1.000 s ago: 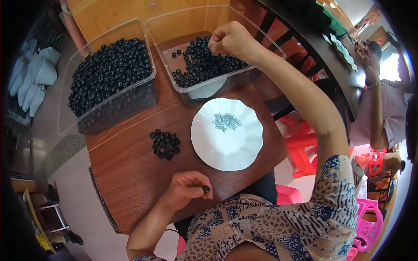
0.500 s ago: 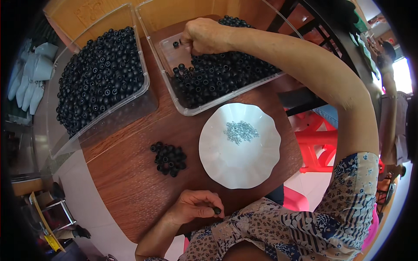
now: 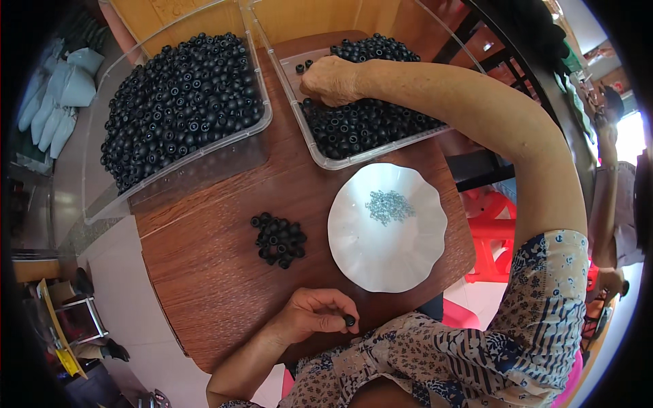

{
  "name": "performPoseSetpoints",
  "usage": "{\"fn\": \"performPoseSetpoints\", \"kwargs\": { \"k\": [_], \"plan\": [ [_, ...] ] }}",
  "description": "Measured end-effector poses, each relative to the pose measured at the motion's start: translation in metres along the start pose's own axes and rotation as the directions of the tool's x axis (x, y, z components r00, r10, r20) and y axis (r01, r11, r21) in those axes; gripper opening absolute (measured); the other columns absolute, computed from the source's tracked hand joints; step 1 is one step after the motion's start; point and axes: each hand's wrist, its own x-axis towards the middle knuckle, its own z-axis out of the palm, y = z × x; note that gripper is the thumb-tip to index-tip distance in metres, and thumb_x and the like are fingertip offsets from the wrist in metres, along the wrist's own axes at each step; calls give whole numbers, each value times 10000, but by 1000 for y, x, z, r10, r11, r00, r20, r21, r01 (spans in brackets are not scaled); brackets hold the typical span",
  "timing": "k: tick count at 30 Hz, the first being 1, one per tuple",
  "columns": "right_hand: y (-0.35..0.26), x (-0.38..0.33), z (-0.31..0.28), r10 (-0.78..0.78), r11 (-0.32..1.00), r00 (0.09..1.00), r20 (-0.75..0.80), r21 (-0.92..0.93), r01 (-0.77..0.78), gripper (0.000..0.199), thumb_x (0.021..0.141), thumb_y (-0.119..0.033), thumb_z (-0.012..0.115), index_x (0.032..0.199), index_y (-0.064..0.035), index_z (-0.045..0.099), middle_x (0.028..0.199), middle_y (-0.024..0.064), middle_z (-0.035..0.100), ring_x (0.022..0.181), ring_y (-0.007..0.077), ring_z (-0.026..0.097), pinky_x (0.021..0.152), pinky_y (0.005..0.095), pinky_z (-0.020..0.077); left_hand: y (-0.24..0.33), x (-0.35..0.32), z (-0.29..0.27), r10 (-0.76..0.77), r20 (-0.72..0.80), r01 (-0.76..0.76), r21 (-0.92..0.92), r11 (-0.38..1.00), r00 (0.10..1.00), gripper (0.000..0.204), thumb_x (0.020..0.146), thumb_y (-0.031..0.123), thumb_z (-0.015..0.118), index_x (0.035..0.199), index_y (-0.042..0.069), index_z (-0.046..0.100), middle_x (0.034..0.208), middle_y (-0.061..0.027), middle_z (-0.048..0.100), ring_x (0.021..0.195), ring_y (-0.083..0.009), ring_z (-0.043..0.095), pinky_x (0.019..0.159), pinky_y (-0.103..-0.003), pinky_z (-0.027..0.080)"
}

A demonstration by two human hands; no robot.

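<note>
Near the table's front edge, my left hand (image 3: 318, 317) pinches a small round black hollow piece (image 3: 349, 319) between thumb and fingers. My right hand (image 3: 331, 80) reaches into the right clear plastic box (image 3: 331, 164), its fingers curled down at the edge of the black pieces (image 3: 367, 122) heaped there. The back of that hand hides its fingertips, so what they hold cannot be seen. A small cluster of the same black pieces (image 3: 279, 239) lies on the table beyond my left hand. To the right of it stands a white scalloped plate (image 3: 388, 262) bearing tiny clear bits (image 3: 389, 207).
A second clear box (image 3: 224, 146), heaped with black pieces (image 3: 180, 102), stands at the left of the brown wooden table (image 3: 204, 272). Red plastic stools (image 3: 491, 238) are beside the table on the right. Pale bags (image 3: 68, 95) sit at the far left.
My right hand has shifted nearer to the heap inside the right box. The view has turned slightly, so boxes, plate and cluster appear further right. My left hand keeps its pinch.
</note>
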Motion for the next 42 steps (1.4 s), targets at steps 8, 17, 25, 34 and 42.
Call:
{"fn": "performPoseSetpoints", "kwargs": {
  "k": [8,17,25,34,42],
  "plan": [
    [7,-19,-16,163,954,985,-56,264,-142,234,669,-156,620,852,-29,688,836,197,664,847,369,636,719,423,512,-3,2,-2,72,60,-76,62,995,996,195,837,70,652,1011,-11,619,920,-96,652,859,-170,639,741,-268,506],
    [7,-83,-41,395,634,907,-146,758,-154,74,654,-60,599,687,-8,641,629,110,612,624,197,594,604,328,476,-4,3,1,150,19,-151,56,987,989,223,812,94,681,963,-50,604,876,-151,651,796,-201,640,722,-290,525],
    [18,-86,-38,383,800,904,-192,558,-220,112,664,-91,589,724,-50,674,734,160,651,763,307,635,681,387,492,-9,3,6,194,-5,-193,92,977,981,243,803,125,693,949,-45,600,869,-167,650,783,-214,634,689,-296,514],
    [22,-25,-18,208,890,949,-235,447,-84,97,656,-101,620,725,-69,681,780,169,659,820,331,636,682,411,500,-4,4,3,101,7,-102,42,994,995,244,822,135,680,982,-36,613,889,-135,655,826,-194,639,728,-285,510],
    [7,-5,-6,160,919,986,-43,372,-133,161,622,-51,727,770,-36,668,775,117,671,792,272,650,688,372,504,-2,3,-1,37,6,-37,-26,999,999,244,815,121,687,993,-32,616,916,-131,649,859,-200,637,734,-289,507]
  ]
}}
